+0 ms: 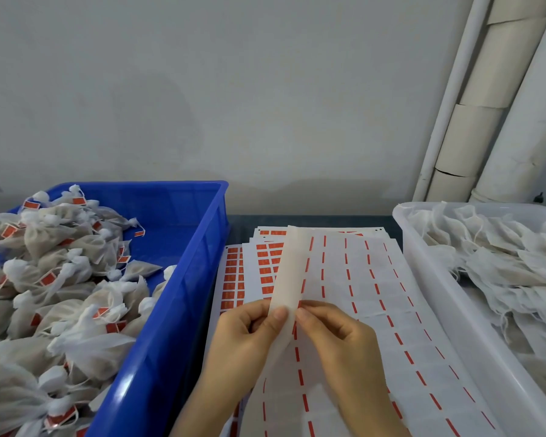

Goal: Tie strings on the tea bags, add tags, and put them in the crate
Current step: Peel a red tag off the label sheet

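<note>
A long, pale, translucent paper strip [289, 272] stands up from the middle of the work surface, curling away from a white tag sheet [375, 310] ruled with rows of short red dashes, most of whose tags appear to be used up. The left hand [249, 335] pinches the strip's lower end, thumb pressed flat on its front and the other fingers curled behind it. The right hand [338, 335] meets it at the strip's right edge, thumb and forefinger nipped together on that edge just beside a red dash; whether they hold a tag cannot be told. Under the top sheet lie fuller sheets of red rectangular tags [232, 279], fanned out to the left. Touching them on the left is a blue plastic crate [183, 279], heaped along its left side with tied tea bags [54, 279], off-white mesh pouches knotted at the neck and carrying small red tags. On the right a white plastic tray [438, 294] holds a loose pile of flat, untied tea bags [501, 263] with strings trailing. Judging by the two piles, the job looks well under way yet far from finished: many bags are done and crated, a good stock waits, and no bag is in hand now, so the present step seems to be freeing a tag. Pale pipes [486, 105] lean against the grey wall behind.
</note>
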The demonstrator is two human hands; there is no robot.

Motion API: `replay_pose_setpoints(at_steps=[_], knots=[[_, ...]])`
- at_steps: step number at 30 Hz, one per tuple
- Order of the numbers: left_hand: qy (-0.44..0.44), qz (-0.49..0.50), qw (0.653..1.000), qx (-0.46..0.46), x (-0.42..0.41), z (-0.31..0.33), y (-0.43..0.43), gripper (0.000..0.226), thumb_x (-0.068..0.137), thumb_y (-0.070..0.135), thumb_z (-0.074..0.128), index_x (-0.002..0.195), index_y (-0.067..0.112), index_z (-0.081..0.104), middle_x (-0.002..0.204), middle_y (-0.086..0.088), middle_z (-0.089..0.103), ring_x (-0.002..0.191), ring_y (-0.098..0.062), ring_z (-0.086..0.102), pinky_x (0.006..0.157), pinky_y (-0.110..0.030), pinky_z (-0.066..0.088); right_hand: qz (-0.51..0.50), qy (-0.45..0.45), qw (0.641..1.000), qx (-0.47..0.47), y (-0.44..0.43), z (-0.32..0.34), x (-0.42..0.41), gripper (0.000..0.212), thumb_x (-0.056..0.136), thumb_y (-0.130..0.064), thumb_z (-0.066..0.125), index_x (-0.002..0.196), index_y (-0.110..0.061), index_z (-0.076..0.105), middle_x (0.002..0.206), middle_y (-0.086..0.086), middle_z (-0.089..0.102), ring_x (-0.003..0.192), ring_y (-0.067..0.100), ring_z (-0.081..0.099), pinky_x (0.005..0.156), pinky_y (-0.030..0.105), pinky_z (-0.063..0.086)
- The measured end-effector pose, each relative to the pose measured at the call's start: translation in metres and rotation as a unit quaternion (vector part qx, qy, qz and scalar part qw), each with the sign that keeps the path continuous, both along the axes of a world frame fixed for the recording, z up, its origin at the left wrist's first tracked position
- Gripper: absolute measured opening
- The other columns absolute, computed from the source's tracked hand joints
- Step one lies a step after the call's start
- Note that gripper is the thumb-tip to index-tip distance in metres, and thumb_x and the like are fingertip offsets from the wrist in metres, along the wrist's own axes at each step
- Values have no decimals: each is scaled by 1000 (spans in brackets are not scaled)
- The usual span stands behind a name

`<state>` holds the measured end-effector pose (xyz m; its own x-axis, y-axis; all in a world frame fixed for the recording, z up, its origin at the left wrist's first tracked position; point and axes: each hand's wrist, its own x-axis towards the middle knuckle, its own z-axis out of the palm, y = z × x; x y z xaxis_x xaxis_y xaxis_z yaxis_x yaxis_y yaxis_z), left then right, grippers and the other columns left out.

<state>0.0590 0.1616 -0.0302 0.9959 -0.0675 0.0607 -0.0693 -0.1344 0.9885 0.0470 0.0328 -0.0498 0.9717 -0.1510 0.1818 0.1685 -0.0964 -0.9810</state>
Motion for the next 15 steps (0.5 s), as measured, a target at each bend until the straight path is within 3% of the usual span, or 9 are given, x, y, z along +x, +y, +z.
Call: replay_pose_setpoints(at_steps=[6, 10, 15], knots=[[9, 5, 1000, -12, -1, 1, 1, 22, 73, 36, 59, 84, 19, 69, 76, 8, 73, 73, -11, 70, 55, -13, 51, -21, 7, 1000, -7, -2, 0, 2, 11, 84, -25, 63, 80, -35, 66, 82, -33, 65, 85, -17, 55, 58, -2, 41], [5, -2, 1000, -15, -2, 3, 0, 25, 70, 38, 58, 84, 20, 68, 76, 9, 73, 72, -9, 70, 53, -12, 50, -24, 0, 1000, -13, 0, 4, 0, 4, 75, -39, 63, 79, -38, 63, 78, -32, 65, 86, -19, 54, 58, -2, 41], [-1, -7, 1000, -14, -3, 3, -1, 23, 70, 37, 59, 83, 19, 67, 74, 11, 73, 71, -9, 70, 54, -12, 50, -27, -22, 999, -32, 0, 3, -2, 11, 83, -25, 64, 81, -36, 64, 87, -20, 67, 91, -14, 54, 63, -1, 42]])
